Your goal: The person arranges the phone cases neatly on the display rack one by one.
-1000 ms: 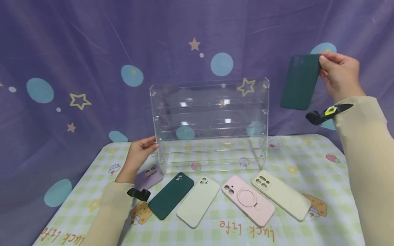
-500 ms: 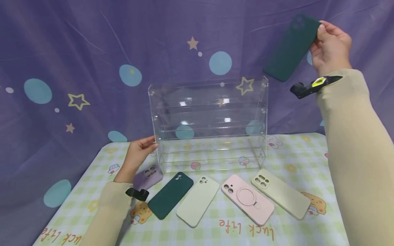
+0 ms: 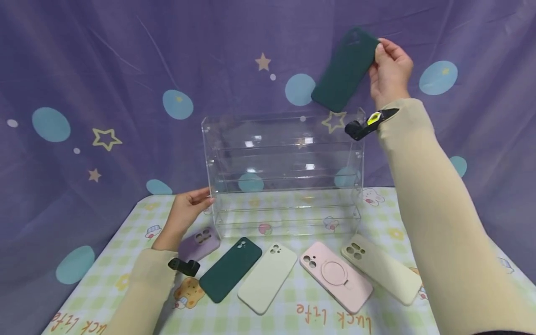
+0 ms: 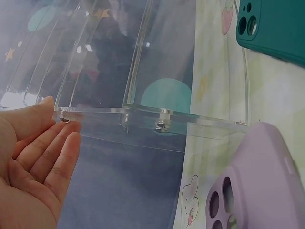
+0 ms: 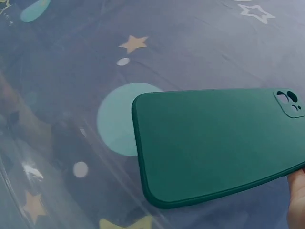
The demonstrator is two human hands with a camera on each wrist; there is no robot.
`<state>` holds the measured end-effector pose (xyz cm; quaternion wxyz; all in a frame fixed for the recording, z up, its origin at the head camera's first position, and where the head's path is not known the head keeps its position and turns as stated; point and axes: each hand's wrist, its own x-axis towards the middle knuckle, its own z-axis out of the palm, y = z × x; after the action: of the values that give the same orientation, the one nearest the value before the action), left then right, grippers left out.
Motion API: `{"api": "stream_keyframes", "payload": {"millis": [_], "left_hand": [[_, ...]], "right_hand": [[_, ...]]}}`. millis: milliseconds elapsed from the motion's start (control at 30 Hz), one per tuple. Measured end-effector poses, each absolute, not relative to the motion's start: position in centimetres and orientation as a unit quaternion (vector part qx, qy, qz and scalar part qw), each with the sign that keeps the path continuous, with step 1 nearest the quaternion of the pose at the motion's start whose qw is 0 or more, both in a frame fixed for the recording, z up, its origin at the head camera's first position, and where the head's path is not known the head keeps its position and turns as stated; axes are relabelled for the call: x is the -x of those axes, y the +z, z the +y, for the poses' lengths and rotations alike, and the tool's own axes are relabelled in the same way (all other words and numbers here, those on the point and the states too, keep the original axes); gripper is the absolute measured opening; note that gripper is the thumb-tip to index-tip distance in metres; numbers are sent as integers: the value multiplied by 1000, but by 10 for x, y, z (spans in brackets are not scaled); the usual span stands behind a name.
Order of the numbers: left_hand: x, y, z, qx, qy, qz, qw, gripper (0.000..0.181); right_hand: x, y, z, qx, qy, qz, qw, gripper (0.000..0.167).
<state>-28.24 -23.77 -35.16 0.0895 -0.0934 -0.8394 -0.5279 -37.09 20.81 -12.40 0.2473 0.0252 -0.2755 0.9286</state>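
Green case [image 5: 209,148] ptly cut off, rt edge, R-wrist view

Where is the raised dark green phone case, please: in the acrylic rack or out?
Out: the head view shows the right hand holding the dark green phone case in the air above the acrylic rack.

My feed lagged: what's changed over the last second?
The right hand moved up and left, carrying and tilting the green case it holds. Nothing was taken up or let go. The left hand stayed at the left side of the clear rack; the five lying cases stayed put.
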Motion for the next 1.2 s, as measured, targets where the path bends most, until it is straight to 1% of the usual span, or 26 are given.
{"api": "stream_keyframes", "payload": {"millis": [167, 333, 600, 800, 1000, 1200], "left_hand": [[280, -352, -238, 88, -528, -840, 87, 42], [281, -354, -240, 90, -527, -840, 94, 42], [282, -353, -242, 90, -526, -841, 94, 42], [282, -354, -242, 92, -529, -839, 93, 42], [282, -351, -242, 101, -528, -837, 101, 41], [283, -350, -242, 97, -532, -836, 92, 43]], "right_hand": [[376, -132, 196, -44, 922, -291, 252, 9], [378, -138, 195, -46, 921, -299, 244, 9], [379, -148, 193, -35, 920, -347, 180, 10], [378, -155, 190, -27, 901, -404, 157, 9], [376, -156, 190, -33, 872, -466, 146, 8], [376, -157, 189, -32, 856, -500, 127, 9]]}}
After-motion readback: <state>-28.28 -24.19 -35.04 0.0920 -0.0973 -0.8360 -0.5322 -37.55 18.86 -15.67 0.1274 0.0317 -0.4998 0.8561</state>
